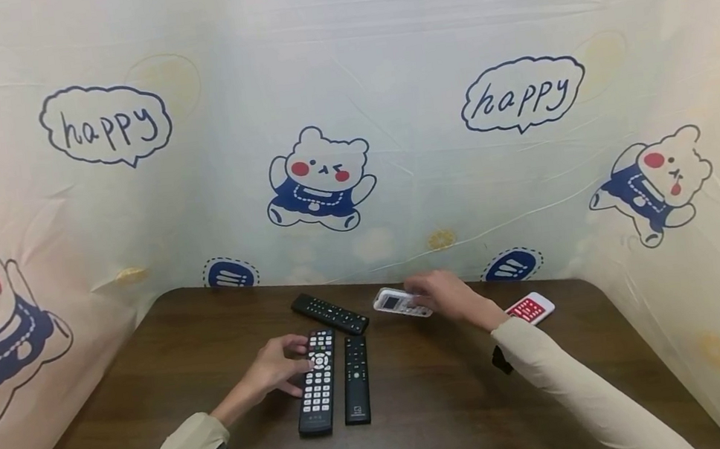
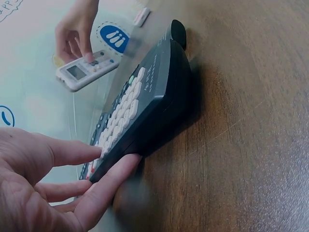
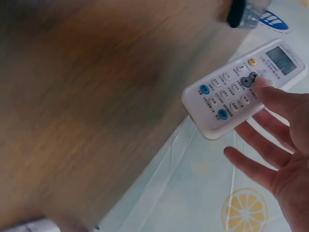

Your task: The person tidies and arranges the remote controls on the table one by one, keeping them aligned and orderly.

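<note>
In the head view my left hand (image 1: 281, 367) is at the left edge of a long black remote control (image 1: 317, 383) with white buttons. The left wrist view shows its fingertips gripping that edge, one over the buttons and another low against the side. Farther back, my right hand (image 1: 444, 293) pinches a white air-conditioner remote control (image 1: 391, 301). In the right wrist view the thumb presses on the remote's button face (image 3: 236, 87), with fingers behind it. Its small grey screen points away from the hand's lower fingers.
A slim black remote (image 1: 355, 382) lies just right of the white-buttoned one. Another black remote (image 1: 330, 313) lies slantwise behind them. A white remote with a red button panel (image 1: 531, 308) rests at the right, partly behind my right sleeve. Patterned cloth (image 1: 314, 73) surrounds the brown table (image 1: 463, 406).
</note>
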